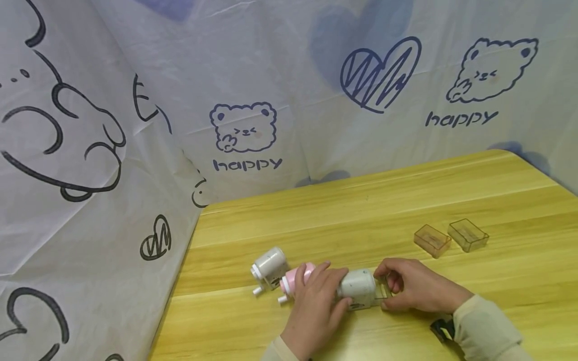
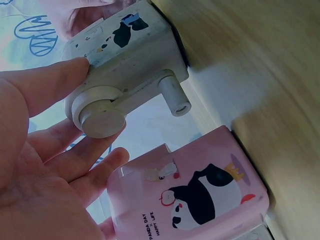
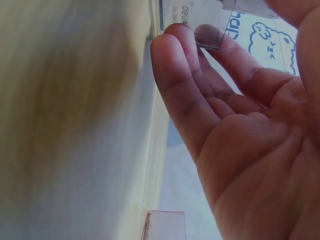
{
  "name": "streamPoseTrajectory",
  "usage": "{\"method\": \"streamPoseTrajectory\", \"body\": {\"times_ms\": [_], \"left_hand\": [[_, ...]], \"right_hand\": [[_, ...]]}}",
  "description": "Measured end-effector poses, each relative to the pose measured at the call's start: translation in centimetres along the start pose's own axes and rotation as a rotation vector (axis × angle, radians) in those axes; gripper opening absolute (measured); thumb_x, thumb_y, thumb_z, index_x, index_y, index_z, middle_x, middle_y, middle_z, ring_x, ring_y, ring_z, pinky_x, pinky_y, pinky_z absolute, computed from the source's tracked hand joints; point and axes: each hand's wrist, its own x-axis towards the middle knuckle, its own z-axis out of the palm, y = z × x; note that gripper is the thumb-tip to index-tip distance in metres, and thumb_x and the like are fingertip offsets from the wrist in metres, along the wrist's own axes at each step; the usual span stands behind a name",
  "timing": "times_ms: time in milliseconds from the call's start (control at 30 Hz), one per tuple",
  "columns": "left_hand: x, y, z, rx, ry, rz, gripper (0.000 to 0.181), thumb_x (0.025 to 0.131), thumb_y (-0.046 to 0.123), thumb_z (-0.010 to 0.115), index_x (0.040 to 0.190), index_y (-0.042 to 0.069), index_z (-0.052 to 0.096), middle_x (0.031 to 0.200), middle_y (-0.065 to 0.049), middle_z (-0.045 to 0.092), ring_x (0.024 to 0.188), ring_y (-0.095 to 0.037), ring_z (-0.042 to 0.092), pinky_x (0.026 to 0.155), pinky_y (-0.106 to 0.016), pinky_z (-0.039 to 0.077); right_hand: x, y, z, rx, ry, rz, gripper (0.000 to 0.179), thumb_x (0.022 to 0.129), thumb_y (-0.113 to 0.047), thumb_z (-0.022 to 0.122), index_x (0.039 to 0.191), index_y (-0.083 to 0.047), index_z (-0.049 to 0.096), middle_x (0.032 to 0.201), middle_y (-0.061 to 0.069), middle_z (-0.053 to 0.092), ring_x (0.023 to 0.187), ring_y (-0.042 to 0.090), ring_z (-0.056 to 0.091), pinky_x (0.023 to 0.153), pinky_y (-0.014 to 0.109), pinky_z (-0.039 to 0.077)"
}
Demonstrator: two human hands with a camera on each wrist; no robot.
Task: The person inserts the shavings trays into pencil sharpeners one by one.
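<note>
My left hand (image 1: 318, 306) grips a pale grey-green crank pencil sharpener (image 1: 358, 286), lying crank side left. In the left wrist view its thumb presses the panda-printed body and fingers curl by the round crank hub (image 2: 102, 119). With thumb and fingers my right hand (image 1: 417, 288) pinches the clear shavings drawer (image 1: 384, 290) at the sharpener's right end; the drawer sticks partly out. Close beside the left fingers lies a pink pencil sharpener (image 1: 303, 273) with a panda print, partly hidden by that hand. Left of it lies a white pencil sharpener (image 1: 271, 263), crank toward the left.
Two loose clear drawers, one orange-tinted (image 1: 432, 240) and one greyish (image 1: 468, 234), lie side by side at the table's right. Printed cloth (image 1: 280, 65) hangs behind and left of the wood-grain table (image 1: 352, 213). A black strap (image 1: 442, 331) shows at the right cuff.
</note>
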Motion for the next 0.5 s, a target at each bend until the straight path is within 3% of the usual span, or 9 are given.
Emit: {"method": "streamPoseTrajectory", "body": {"times_ms": [500], "left_hand": [[-0.02,0.10,-0.05,0.008,-0.001,-0.004,0.051,0.088,0.028,0.080,0.134,0.014,0.063,0.130,0.000,0.069,0.131,-0.024,0.057,0.113,-0.064,0.029]], "right_hand": [[0.05,-0.19,0.24,0.001,0.009,0.003,0.050,0.076,-0.028,0.090,0.114,-0.007,0.065,0.088,-0.001,0.060,0.079,0.011,0.057,0.069,0.025,0.052]]}}
